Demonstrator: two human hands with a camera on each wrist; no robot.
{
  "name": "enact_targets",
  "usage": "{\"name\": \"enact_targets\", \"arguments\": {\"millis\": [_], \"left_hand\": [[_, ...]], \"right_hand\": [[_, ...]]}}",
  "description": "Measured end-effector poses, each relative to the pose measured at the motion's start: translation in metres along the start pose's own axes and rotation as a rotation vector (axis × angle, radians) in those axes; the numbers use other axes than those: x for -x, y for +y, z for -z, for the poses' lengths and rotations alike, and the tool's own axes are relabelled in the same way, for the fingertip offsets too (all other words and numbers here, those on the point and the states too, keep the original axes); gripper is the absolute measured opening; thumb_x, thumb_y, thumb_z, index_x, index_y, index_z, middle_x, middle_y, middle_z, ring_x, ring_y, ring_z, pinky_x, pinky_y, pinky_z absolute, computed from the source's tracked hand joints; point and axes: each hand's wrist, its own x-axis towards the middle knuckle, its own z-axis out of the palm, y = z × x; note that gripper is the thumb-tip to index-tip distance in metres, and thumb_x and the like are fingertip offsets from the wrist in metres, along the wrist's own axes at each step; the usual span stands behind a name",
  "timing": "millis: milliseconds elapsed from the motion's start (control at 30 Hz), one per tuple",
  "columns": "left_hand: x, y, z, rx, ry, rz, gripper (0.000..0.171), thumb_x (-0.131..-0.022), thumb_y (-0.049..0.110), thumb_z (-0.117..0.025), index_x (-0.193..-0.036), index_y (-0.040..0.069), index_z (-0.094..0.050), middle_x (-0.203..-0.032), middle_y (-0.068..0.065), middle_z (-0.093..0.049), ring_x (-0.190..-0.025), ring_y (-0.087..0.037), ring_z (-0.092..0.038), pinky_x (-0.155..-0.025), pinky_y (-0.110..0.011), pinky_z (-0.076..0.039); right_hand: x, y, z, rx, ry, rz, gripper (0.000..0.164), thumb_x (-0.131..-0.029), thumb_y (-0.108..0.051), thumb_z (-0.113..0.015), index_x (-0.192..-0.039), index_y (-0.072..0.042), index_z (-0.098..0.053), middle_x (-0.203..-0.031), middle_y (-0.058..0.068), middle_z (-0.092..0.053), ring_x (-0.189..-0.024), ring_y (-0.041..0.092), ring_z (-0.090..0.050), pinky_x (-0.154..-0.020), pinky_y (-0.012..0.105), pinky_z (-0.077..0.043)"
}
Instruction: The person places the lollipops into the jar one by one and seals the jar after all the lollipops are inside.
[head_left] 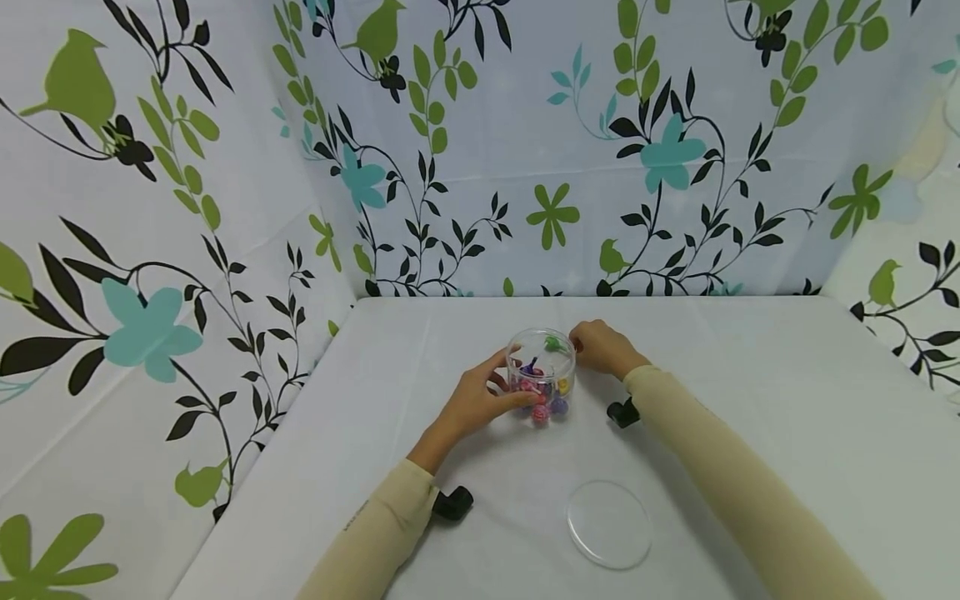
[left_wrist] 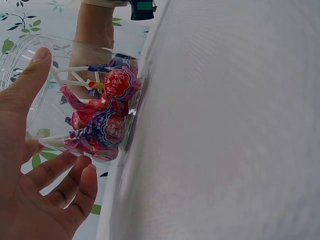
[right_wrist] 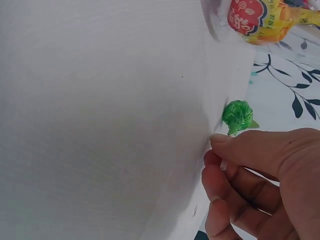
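A clear round jar with several wrapped lollipops inside stands upright on the white table. My left hand holds it from the left, thumb on the near side and fingers round the far side. Beyond the jar's right side, my right hand pinches a green-wrapped lollipop by its white stick between thumb and fingers. In the right wrist view its wrapped head is close to the table surface. A yellow-and-red lollipop shows through the jar wall there.
A clear round lid lies on the white table, nearer than the jar and to its right. Cloth printed with leaves and birds hangs behind and at both sides of the table.
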Motion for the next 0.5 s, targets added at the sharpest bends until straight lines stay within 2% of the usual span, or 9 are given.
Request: {"name": "enact_targets", "arguments": {"millis": [233,367,500], "left_hand": [[-0.002,0.001,0.001,0.008,-0.004,0.006,0.081,-0.087,0.050,-0.084,-0.157,0.032,-0.047,-0.115,0.006,-0.067,-0.097,-0.017,-0.061,-0.077,-0.035,-0.056],[-0.001,0.001,0.000,0.008,-0.013,0.029,0.083,-0.087,0.052,-0.083,-0.158,0.033,-0.045,-0.116,0.006,-0.067,-0.097,-0.016,-0.061,-0.079,-0.035,-0.055],[0.000,0.000,0.000,0.018,-0.007,0.036,0.082,-0.086,0.053,-0.084,-0.156,0.034,-0.047,-0.115,0.007,-0.067,-0.098,-0.017,-0.061,-0.079,-0.036,-0.056]], "right_hand": [[0.007,0.006,0.005,-0.030,0.052,0.045,0.011,-0.091,0.003,-0.070,-0.099,0.003,-0.077,-0.095,0.012,-0.071,-0.086,0.027,-0.063,-0.085,0.047,-0.054],[0.014,0.009,0.009,-0.053,0.036,0.035,0.011,-0.091,0.003,-0.069,-0.100,0.003,-0.076,-0.094,0.012,-0.071,-0.085,0.026,-0.063,-0.083,0.045,-0.055],[0.022,0.007,0.018,-0.071,0.058,0.051,0.012,-0.092,0.004,-0.069,-0.102,0.004,-0.076,-0.094,0.011,-0.071,-0.083,0.025,-0.063,-0.080,0.043,-0.055]]}}
